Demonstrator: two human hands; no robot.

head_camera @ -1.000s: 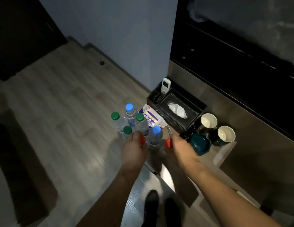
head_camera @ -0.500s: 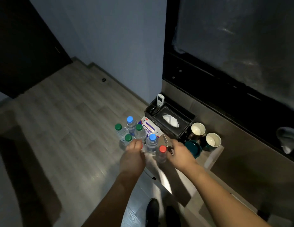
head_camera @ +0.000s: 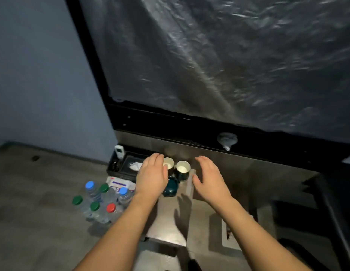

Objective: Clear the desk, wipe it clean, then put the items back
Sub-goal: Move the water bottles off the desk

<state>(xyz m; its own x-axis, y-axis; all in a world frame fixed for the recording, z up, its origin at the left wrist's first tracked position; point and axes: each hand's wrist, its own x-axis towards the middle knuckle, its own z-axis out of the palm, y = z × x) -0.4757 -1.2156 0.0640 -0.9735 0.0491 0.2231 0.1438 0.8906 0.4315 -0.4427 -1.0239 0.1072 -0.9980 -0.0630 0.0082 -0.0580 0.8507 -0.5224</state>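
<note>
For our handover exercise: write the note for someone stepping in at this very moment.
Left hand open, above the teal mugs. Right hand open, holding nothing.
On the floor: bottles, wipes pack, tissue box organiser, mugs.
A crumpled cloth lies on the dark desk ledge.
Done: items are off the desk, it seems.
Left: wipe the desk, put everything back.

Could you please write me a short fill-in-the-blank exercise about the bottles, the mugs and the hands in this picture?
1. Among the water bottles on the floor, exactly one has a ____ cap.
2. The remote control stands in the black organizer beside the ____ box.
3. The left hand and right hand both hover with fingers ____, holding nothing.
4. The number of upright mugs showing pale insides is ____.

Missing words: red; tissue; open; two
</note>
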